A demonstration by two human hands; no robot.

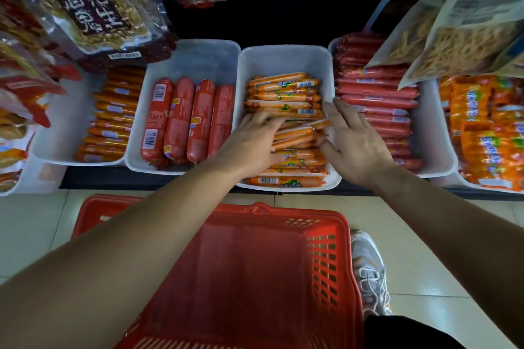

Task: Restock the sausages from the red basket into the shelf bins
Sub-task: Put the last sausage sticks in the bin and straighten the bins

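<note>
Left grip (pixel 255 142): fingers flat, pressing orange sausages (pixel 283 88) in middle bin (pixel 283 58).
Right grip (pixel 354 142): fingers spread (holding nothing), at the sausages' right edge.
Basket (pixel 326 263): on floor below.

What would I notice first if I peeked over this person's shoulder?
The left hand rests on a heap of thin orange sausages in the middle white bin on the shelf, and the right hand is spread at that bin's right edge. Below, on the floor, sits a big red basket, with no sausages in the part that shows. Fat red sausages fill the next bin left.
</note>
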